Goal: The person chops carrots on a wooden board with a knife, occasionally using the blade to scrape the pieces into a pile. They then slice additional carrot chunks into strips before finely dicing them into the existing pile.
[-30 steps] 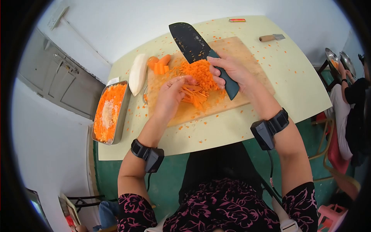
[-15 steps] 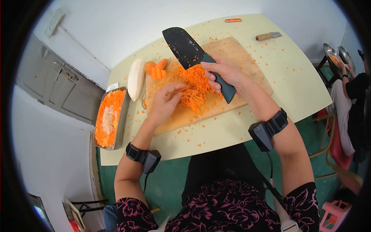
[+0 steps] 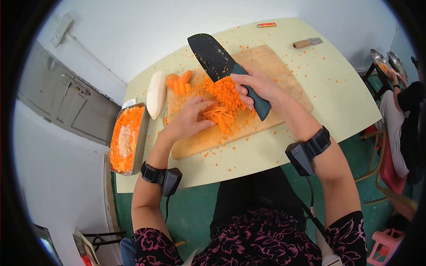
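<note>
My right hand grips the dark green handle of a black-bladed kitchen knife. Its blade is held up over the far side of the wooden cutting board, flecked with carrot bits. Thumb and fingers of my left hand curve around the left end of a bundle of carrot strips on the board. Just behind the strips lies a heap of chopped carrot. Carrot pieces sit at the board's far left, with a peeled white radish beside them.
A metal tray of chopped carrot with a pale heap on top stands at the table's left edge. A lighter and a wooden-handled peeler-like tool lie at the back. Another person sits at the right by metal bowls.
My left hand has shifted slightly left and down, its fingers spreading from a pinch to curve around the strips' end. The knife stays nearly where it was.
</note>
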A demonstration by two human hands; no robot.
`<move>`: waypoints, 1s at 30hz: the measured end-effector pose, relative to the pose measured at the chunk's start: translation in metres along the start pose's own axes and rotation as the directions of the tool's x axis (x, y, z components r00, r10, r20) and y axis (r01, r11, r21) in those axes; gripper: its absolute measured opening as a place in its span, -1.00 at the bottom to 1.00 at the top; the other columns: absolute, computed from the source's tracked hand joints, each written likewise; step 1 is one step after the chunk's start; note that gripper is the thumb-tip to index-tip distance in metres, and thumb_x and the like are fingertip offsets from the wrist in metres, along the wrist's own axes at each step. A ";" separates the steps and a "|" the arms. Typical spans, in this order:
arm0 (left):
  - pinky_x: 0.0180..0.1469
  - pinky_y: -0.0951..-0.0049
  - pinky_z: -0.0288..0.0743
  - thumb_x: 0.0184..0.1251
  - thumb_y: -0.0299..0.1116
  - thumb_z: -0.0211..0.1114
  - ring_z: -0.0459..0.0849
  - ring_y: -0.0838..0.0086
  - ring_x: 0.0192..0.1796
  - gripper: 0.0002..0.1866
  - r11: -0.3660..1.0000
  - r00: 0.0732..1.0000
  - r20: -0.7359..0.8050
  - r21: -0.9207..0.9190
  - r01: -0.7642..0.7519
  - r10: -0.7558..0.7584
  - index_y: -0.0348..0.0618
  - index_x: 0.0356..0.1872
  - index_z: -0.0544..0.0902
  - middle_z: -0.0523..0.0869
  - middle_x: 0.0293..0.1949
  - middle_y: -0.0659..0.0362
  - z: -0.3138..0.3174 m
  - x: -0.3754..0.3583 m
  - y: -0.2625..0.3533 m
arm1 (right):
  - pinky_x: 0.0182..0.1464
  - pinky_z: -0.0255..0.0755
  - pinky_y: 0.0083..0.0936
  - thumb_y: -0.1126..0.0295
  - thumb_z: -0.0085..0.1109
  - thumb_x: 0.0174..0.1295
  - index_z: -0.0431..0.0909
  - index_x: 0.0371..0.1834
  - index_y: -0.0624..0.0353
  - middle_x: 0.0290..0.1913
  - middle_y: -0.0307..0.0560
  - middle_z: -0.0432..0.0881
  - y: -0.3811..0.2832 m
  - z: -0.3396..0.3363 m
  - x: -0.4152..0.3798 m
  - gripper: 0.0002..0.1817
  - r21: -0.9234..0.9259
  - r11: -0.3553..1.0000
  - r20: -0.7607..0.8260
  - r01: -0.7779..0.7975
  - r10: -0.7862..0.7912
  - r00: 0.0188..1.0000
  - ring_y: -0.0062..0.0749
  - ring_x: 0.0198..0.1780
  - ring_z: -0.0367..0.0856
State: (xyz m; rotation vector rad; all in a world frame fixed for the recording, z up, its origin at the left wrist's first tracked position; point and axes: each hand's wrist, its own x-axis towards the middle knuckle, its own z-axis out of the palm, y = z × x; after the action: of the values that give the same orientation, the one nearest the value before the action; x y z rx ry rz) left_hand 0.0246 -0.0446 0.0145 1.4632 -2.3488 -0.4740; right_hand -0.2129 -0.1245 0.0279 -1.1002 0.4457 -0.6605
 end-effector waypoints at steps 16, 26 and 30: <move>-0.08 0.24 0.47 0.18 -0.44 0.24 0.55 0.14 -0.12 -0.79 0.912 0.938 -0.342 0.401 0.090 0.058 -0.26 -0.17 0.55 0.53 -0.26 0.03 0.036 -0.005 0.020 | -0.73 0.33 -0.68 0.25 0.08 0.34 0.30 0.10 0.13 -0.59 -0.36 0.34 0.003 0.002 0.002 -0.65 -0.086 0.996 -0.040 -0.011 0.007 0.999 -0.69 -0.74 0.35; -0.12 0.21 0.48 0.17 -0.42 0.25 0.53 0.14 -0.16 -0.86 0.861 0.910 -0.404 0.426 0.276 -0.092 -0.27 -0.32 0.53 0.52 -0.27 0.01 0.032 -0.009 0.012 | -0.72 0.37 -0.63 0.27 0.15 0.29 0.31 -0.12 0.14 -0.57 -0.32 0.38 0.002 0.000 0.002 -0.73 -0.061 0.998 -0.017 0.003 -0.004 1.000 -0.66 -0.72 0.39; -0.08 0.22 0.46 0.17 -0.41 0.26 0.51 0.14 -0.10 -0.78 0.876 0.921 -0.381 0.414 0.247 -0.080 -0.31 -0.21 0.57 0.54 -0.25 -0.01 0.032 -0.007 0.015 | -0.73 0.37 -0.63 0.27 0.14 0.29 0.31 -0.12 0.14 -0.57 -0.31 0.38 0.002 0.000 0.002 -0.73 -0.092 0.996 -0.018 -0.011 0.009 1.000 -0.66 -0.72 0.39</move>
State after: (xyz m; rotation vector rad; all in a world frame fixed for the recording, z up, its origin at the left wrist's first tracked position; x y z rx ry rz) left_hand 0.0017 -0.0289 -0.0081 1.7850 -2.1302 0.3179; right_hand -0.2105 -0.1250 0.0257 -1.1798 0.5004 -0.6463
